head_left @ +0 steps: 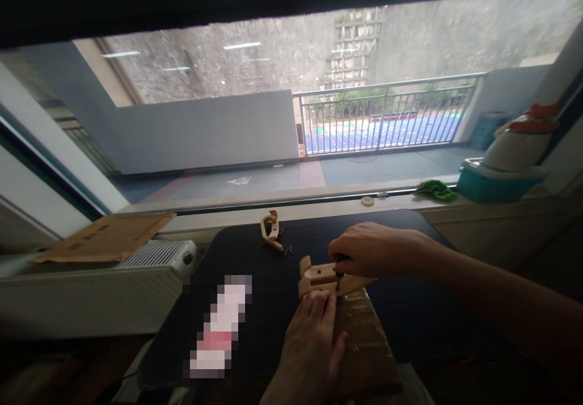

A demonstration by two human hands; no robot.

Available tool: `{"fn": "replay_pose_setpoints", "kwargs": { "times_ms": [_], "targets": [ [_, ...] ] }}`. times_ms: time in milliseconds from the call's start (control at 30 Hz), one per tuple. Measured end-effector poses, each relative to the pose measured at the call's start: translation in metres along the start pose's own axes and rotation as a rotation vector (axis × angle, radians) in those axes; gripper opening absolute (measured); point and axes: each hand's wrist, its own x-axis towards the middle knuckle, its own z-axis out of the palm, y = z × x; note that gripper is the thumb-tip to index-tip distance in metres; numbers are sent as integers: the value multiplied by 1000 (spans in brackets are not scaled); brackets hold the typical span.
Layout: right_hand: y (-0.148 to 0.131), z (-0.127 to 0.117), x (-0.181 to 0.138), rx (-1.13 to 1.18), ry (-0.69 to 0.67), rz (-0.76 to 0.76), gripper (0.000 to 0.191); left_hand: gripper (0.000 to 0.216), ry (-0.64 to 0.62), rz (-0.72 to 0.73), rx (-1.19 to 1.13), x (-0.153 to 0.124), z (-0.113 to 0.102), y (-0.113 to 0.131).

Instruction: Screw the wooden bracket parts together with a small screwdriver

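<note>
A pale wooden assembly lies on the black table, resting partly on a brown cardboard box. My left hand presses flat on the assembly's near edge and the box, fingers stretched out. My right hand is closed in a pinch over the assembly, gripping a small dark tool or screw that points down into the wood. A second curved wooden piece sits farther back on the table, with a few small dark screws beside it.
A blurred white and pink object lies at the table's left. A white radiator with brown cardboard on top stands at left. On the window sill are a green cloth, a teal tub and a tape roll.
</note>
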Motion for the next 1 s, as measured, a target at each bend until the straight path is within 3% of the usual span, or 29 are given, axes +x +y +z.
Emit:
{"fn": "replay_pose_setpoints", "kwargs": {
  "times_ms": [267, 667, 1000],
  "targets": [
    [2, -3, -1, -9, -41, -75, 18, 51, -22, -7, 0, 0, 1, -1],
    [1, 7, 2, -31, -3, -16, 23, 51, 1, 4, 15, 0, 2, -1],
    [-5, -10, -7, -43, -77, -57, 17, 50, 3, 13, 11, -2, 1, -1]
  ]
}}
